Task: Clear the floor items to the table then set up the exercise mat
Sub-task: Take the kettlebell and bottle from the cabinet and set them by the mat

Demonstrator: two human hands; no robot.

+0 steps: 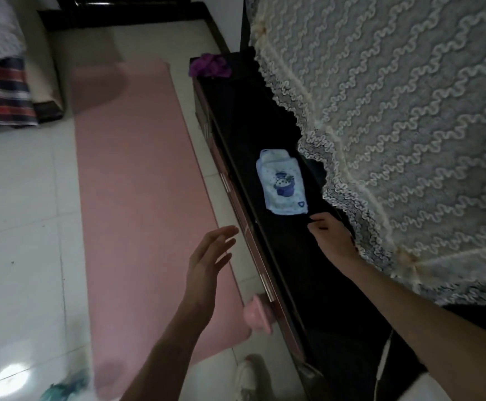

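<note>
Status: pink mat (pixel 137 180) unrolled on floor; tissue pack (pixel 282 183) on dark table (pixel 293 270); right hand (pixel 330 235) fingers curled beside pack, grip indeterminate; left hand (pixel 210 261) spread, empty; task apparently near done.

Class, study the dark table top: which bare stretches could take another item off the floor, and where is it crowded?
On the dark table, one bare stretch runs between the purple cloth and the blue-and-white pouch. Another lies nearer the camera, behind the right hand, toward the white cable. It is crowded around the pouch, hemmed by that hand and the overhanging lace cover.
</note>
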